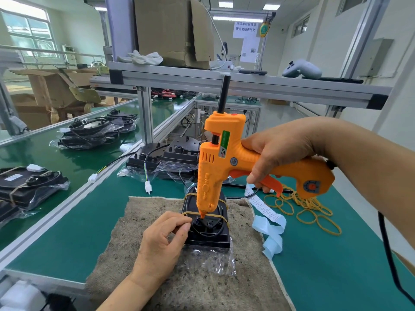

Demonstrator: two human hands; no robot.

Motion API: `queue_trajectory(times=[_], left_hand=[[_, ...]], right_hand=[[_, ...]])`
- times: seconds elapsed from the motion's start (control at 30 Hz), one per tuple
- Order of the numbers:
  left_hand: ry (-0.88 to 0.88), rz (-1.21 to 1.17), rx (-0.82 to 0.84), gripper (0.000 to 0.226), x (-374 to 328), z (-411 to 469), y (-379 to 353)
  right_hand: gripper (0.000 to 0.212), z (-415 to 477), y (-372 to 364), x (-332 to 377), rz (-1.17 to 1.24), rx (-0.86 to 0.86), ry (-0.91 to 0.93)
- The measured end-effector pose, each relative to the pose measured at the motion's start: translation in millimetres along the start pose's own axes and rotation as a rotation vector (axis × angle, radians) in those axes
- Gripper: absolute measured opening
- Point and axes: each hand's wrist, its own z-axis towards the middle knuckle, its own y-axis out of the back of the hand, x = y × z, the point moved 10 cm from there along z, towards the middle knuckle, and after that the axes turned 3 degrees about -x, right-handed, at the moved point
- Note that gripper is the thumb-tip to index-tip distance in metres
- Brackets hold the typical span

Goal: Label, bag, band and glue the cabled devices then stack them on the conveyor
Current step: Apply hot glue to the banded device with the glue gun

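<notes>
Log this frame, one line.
step: glue | right hand: grips glue gun, nozzle on banded device | left hand: pinches device beside nozzle

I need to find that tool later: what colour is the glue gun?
The glue gun is bright orange; the head view shows it.

Cardboard box, white gloves, grey controller on upper shelf.

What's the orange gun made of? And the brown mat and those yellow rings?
Glue gun: looks like hard plastic, orange and slightly shiny, with moulded ribs and vents. Mat under the device: probably coarse fabric or felt, brown, fuzzy and speckled, with frayed edges. Yellow rings: likely rubber bands, thin, floppy and matte.
</notes>
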Motion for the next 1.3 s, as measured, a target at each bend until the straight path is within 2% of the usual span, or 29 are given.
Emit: queue_trajectory(times=[0.23,0.4,0.6,0.8,1.13,1.23,1.3], left_hand=[[0.0,0.007,0.003,0.021,0,0,0],[0.003,0.016,0.011,0.02,-1,1,0],[0.005,0.018,0.015,0.02,-1,0,-1],[0.002,0.017,0.012,0.02,0,1,0],[0.002,0.003,0.012,0.021,0,1,-1],[-0.003,-0.002,0.012,0.022,0,1,-1],[-0.008,-0.008,0.006,0.021,0,1,-1]], right_hand=[[0.052,1,4,2,0.001,-0.021,0.013],[0.04,0,4,3,0.033,-0.019,0.028],[0.053,1,4,5,-0.014,-0.016,0.024],[0.04,3,4,8,0.064,-0.01,0.055],[0.045,4,-1,11,0.066,0.019,0.077],[0.036,3,-4,3,0.147,0.051,0.087],[0.041,4,-8,-6,0.253,0.065,0.099]])
